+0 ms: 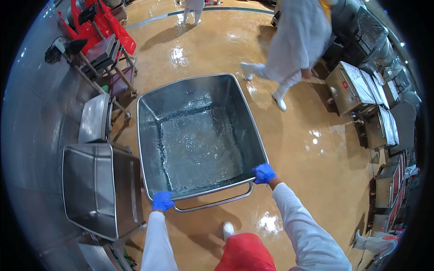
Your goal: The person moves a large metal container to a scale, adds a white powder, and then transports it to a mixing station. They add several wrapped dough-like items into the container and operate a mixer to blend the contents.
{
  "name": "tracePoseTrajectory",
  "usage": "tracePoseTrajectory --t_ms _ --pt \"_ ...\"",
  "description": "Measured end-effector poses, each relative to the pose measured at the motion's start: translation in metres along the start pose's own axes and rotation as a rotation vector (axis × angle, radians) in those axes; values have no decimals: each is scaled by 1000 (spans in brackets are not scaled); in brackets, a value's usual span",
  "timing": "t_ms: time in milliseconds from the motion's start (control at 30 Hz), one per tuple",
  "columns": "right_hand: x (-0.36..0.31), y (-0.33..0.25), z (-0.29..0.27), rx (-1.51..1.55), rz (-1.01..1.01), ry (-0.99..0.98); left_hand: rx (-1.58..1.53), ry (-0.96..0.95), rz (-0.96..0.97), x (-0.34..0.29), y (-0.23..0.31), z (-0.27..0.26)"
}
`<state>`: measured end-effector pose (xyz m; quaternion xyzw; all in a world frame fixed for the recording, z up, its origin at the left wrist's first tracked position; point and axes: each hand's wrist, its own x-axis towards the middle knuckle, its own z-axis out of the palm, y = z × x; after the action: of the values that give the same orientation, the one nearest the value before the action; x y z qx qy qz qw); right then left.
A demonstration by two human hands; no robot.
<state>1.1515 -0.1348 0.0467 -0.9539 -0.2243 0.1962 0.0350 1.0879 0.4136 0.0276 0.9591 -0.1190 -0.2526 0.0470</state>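
A large stainless-steel tub stands in front of me, with a shallow layer of water moving over its bottom. My left hand, in a blue glove, is closed on the near left corner of its rim. Around the near right corner, beside one end of the tubular push handle, my blue-gloved right hand is closed too. Both arms reach forward in white sleeves. Below the handle a red apron and a white boot of mine show.
Close on the left stands another steel tub, by a steel wall. Beyond it are a metal platform and a scale stand. A person in white walks at the far right. Lidded steel bins line the right side. The floor looks wet.
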Motion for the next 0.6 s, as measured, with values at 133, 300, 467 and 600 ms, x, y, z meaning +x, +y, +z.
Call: tracePoseTrajectory --t_ms 133,300,467,600 --pt "139 67 -51 -83 -39 16 -37 310 42 107 -23 -56" --pt "324 138 -137 -145 -8 -148 -146 385 157 252 -82 -149" --pt "515 189 -224 -175 7 -136 -197 397 137 422 -157 -270" --pt "680 235 -294 -174 -36 -150 -355 346 -37 570 -223 -360"
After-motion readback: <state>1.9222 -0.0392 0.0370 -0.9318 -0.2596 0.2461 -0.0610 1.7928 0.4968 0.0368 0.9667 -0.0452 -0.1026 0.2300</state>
